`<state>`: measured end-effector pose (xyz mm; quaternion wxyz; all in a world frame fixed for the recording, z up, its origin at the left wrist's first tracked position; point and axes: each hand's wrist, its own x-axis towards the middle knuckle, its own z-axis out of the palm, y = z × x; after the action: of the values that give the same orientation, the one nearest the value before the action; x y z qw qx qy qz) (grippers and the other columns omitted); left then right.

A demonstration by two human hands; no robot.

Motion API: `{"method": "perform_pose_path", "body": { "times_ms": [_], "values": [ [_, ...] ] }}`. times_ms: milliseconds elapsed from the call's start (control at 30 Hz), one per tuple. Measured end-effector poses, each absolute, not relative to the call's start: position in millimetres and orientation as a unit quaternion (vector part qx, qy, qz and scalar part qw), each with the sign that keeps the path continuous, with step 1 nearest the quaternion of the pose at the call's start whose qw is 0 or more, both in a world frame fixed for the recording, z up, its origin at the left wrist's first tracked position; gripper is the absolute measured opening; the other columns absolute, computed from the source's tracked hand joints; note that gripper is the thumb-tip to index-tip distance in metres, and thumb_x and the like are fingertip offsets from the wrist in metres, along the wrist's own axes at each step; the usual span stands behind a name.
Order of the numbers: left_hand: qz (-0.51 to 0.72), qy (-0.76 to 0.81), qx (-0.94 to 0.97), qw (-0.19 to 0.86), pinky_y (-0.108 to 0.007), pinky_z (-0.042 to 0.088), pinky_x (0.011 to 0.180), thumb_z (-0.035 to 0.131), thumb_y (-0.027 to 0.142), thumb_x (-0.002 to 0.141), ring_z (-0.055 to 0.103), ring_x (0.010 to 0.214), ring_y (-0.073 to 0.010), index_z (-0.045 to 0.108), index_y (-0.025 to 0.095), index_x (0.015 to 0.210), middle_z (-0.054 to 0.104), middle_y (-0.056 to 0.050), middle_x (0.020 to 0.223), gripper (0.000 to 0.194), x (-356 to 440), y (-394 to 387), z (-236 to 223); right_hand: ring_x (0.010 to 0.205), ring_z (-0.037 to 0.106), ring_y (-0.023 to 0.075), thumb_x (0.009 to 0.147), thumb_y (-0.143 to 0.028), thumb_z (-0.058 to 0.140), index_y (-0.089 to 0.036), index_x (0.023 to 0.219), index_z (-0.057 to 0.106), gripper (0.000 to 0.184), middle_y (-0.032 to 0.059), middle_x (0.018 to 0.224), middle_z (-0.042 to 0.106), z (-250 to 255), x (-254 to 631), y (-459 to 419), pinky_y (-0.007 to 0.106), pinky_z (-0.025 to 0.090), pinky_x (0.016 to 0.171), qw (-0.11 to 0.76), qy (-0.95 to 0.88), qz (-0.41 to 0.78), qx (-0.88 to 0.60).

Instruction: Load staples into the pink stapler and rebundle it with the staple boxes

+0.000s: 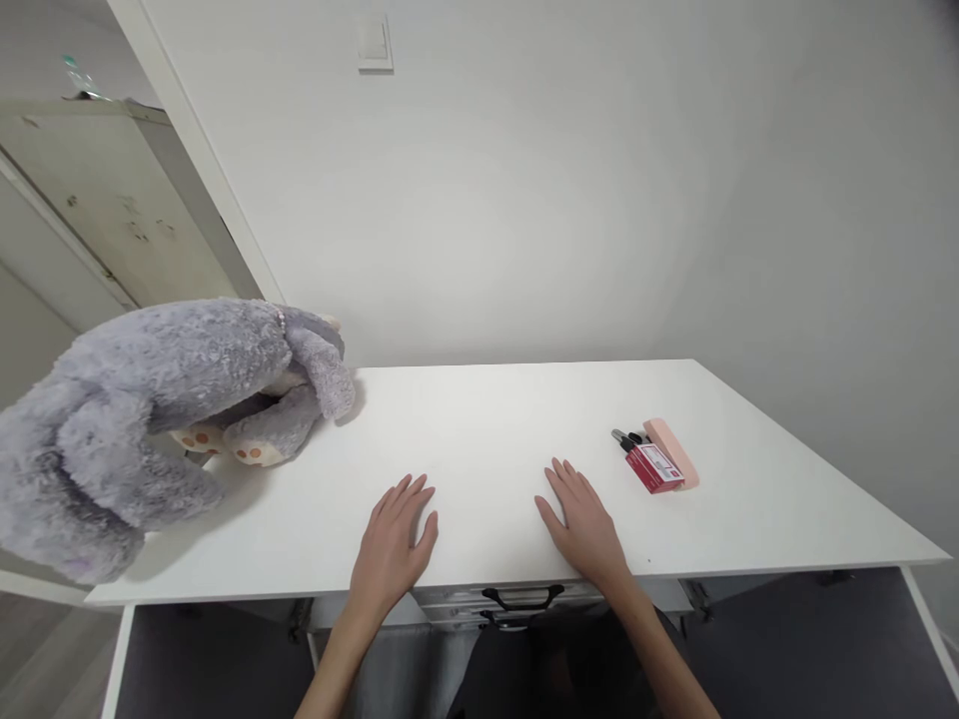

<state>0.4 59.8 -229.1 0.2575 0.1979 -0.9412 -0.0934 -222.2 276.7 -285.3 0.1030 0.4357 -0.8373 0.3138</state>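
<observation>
My left hand lies palm down on the white tabletop, fingers stretched forward and thumb apart. Palm down as well, my right hand rests near the front edge with its fingers loosely extended. Neither hand holds anything. To the right of my right hand, a small red and white box lies against a pink stapler-like case. Dark, slim items, perhaps a pen or clip, stick out behind the box; their kind is hard to make out.
A large grey plush toy slumps over the table's left end. Below the front edge are drawers with a black handle, between two open dark door panels. A wall with a light switch rises behind; a cabinet stands far left.
</observation>
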Motion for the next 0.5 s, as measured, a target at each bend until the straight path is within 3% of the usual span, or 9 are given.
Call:
{"method": "perform_pose_path", "body": {
  "times_ms": [167,300,400,500],
  "values": [
    [-0.084,-0.945,0.199,0.247,-0.052,0.043,0.118,0.051,0.037,0.102,0.051,0.144,-0.0280,0.064,0.026,0.132,0.062,-0.005,0.147,0.035,1,60,-229,0.150,0.041,0.0323,0.105,-0.045,0.044,-0.014,0.145,0.058,0.053,0.0144,0.158,0.050,-283,-222,278,0.056,0.036,0.123,0.080,-0.835,0.331,0.432],
    [-0.085,-0.947,0.197,0.241,-0.053,0.044,0.118,0.051,0.037,0.102,0.051,0.144,-0.0282,0.064,0.026,0.132,0.062,-0.005,0.147,0.035,1,59,-229,0.145,0.049,0.0294,0.104,-0.044,0.044,-0.021,0.147,0.055,0.050,0.0115,0.152,0.057,-260,-227,294,0.052,0.045,0.117,0.052,-0.795,0.406,0.448],
    [-0.082,-0.946,0.196,0.245,-0.053,0.043,0.118,0.051,0.037,0.102,0.051,0.143,-0.0286,0.064,0.026,0.131,0.062,-0.005,0.147,0.035,2,58,-231,0.136,0.057,0.0299,0.102,-0.043,0.047,-0.022,0.138,0.061,0.044,0.0126,0.144,0.063,-230,-243,320,0.052,0.045,0.115,0.108,-0.781,0.463,0.405],
    [-0.079,-0.946,0.197,0.247,-0.054,0.043,0.118,0.051,0.038,0.102,0.051,0.143,-0.0293,0.064,0.025,0.132,0.062,-0.006,0.147,0.035,2,57,-232,0.131,0.058,0.0317,0.100,-0.045,0.050,-0.022,0.136,0.060,0.045,0.0142,0.140,0.063,-209,-269,351,0.048,0.052,0.102,0.177,-0.802,0.505,0.266]
  ]
}}
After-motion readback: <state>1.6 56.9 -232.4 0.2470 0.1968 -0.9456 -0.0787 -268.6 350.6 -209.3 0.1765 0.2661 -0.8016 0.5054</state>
